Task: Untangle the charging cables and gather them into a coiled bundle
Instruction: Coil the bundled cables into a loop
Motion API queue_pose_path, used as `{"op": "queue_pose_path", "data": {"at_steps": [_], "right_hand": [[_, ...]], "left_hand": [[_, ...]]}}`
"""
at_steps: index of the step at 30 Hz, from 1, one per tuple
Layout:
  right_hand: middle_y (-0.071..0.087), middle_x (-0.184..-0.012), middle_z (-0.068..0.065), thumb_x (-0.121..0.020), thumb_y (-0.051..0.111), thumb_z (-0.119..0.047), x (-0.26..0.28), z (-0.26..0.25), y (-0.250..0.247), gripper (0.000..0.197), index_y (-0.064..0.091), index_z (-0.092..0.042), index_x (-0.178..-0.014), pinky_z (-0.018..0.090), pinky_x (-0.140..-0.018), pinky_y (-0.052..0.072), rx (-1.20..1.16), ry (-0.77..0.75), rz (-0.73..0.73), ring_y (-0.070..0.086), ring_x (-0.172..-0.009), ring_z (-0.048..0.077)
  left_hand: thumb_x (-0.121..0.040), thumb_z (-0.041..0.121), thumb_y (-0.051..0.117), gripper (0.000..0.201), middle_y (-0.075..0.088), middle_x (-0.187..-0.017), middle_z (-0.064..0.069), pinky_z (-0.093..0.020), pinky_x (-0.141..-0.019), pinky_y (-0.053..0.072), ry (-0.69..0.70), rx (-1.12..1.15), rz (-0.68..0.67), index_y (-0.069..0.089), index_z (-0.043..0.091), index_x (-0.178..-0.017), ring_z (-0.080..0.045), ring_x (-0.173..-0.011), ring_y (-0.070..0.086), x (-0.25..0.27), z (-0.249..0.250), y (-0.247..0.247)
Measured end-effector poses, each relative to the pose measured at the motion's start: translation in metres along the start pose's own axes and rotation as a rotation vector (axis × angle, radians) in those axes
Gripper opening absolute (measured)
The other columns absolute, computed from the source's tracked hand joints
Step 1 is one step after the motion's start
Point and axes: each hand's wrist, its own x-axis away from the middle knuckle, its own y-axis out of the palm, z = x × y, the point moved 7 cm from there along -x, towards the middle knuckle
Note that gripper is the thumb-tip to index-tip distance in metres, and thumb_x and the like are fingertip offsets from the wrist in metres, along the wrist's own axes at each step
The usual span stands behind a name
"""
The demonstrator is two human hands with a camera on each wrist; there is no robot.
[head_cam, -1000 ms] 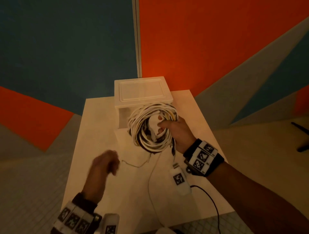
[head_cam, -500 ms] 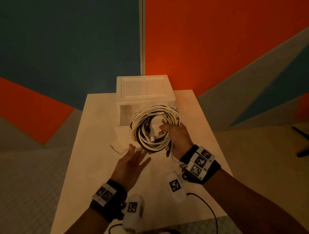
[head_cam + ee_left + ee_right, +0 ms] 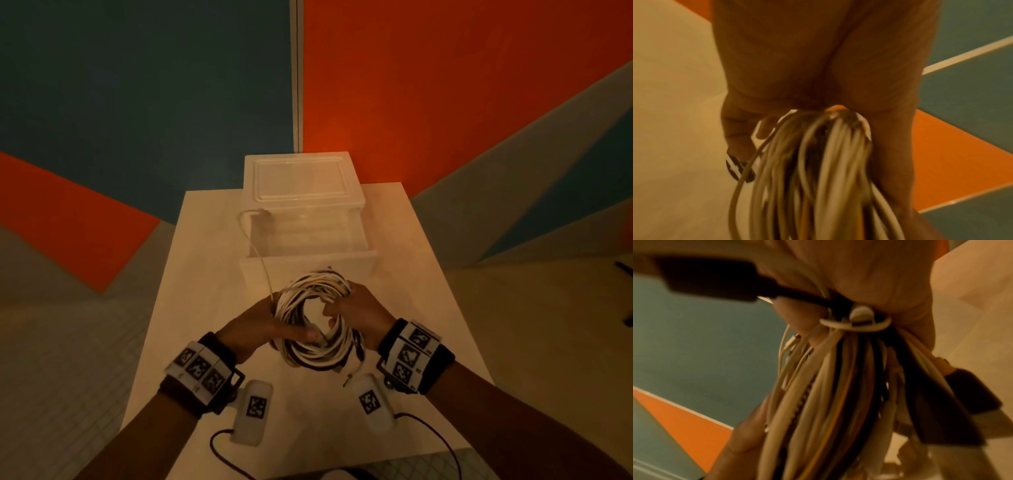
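A coiled bundle of white, black and yellow charging cables (image 3: 317,320) hangs above the white table (image 3: 205,267), held between both hands. My left hand (image 3: 270,325) grips the coil's left side, and in the left wrist view the cable strands (image 3: 818,162) run out of its closed palm. My right hand (image 3: 352,308) grips the right side, fingers curled round the strands (image 3: 838,386). One loose white cable (image 3: 262,260) trails from the coil up into the open drawer. A plug end (image 3: 352,371) dangles below the coil.
A clear plastic drawer box (image 3: 301,192) stands at the table's far end with its drawer (image 3: 308,260) pulled out toward me, just beyond the coil. Orange and teal wall panels rise behind. Black sensor leads (image 3: 442,442) run off the near table edge.
My left hand came up from the lower left and took hold of the coil's left side. The coil moved toward me, away from the drawer box, with the right hand holding on.
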Motion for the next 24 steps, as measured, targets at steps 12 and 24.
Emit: {"op": "queue_pose_path", "data": {"at_steps": [12,24], "right_hand": [[0.068,-0.086,0.014,-0.088,0.061,-0.002,-0.002,-0.01,0.009,0.025,0.068,-0.011,-0.111,0.027,-0.056,0.053,0.248,-0.04,-0.19,0.063,-0.069,0.023],[0.067,-0.115,-0.006,-0.06,0.091,-0.025,0.007,0.013,0.005,0.141,-0.019,-0.052,-0.144,0.029,-0.085,0.053,0.339,-0.321,-0.048,0.066,-0.101,0.005]], "left_hand": [[-0.076,-0.003,0.074,0.027,0.073,-0.097,-0.018,-0.042,-0.081,0.056,-0.088,0.055,0.247,0.07,0.003,-0.102,-0.035,-0.093,0.07,0.002,-0.016,-0.007],[-0.064,0.008,0.06,0.021,0.064,-0.054,-0.002,-0.028,-0.061,0.046,-0.228,-0.445,0.152,0.062,0.011,-0.044,-0.016,-0.056,0.059,-0.003,-0.001,-0.022]]}}
